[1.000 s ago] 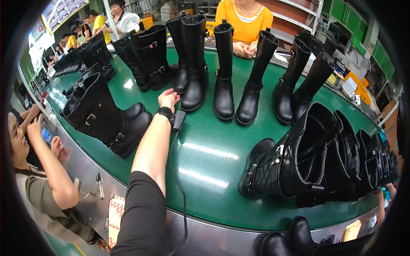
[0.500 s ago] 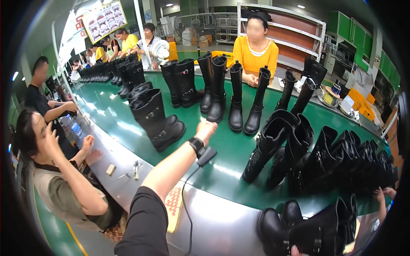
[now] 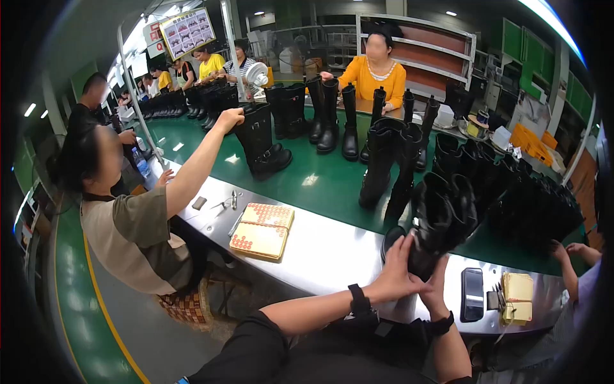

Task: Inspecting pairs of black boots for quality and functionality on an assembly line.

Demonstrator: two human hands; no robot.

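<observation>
At the near right edge of the table I hold a pair of tall black boots point(image 3: 448, 205) upright, shafts pointing up. My left hand point(image 3: 391, 272) is closed on the boots from the left, low down. From below and to the right, my right hand point(image 3: 437, 287) is closed on them too, with its fingers partly hidden. A dark boot toe shows just left of my left fingers. Right behind stands another pair of tall black boots point(image 3: 384, 160) with buckles, apart from my hands.
Rows of black boots point(image 3: 531, 192) crowd the green tabletop point(image 3: 307, 185) on the right. Along the metal edge lie a bundle of yellow cards point(image 3: 261, 230), a phone point(image 3: 472, 294) and a smaller card bundle point(image 3: 517, 297). A person at left grips a boot point(image 3: 257, 137); another sits opposite.
My left arm has drawn back from the middle of the table to the boots at right, now raised upright in both hands. The person at left has reached onto a boot top.
</observation>
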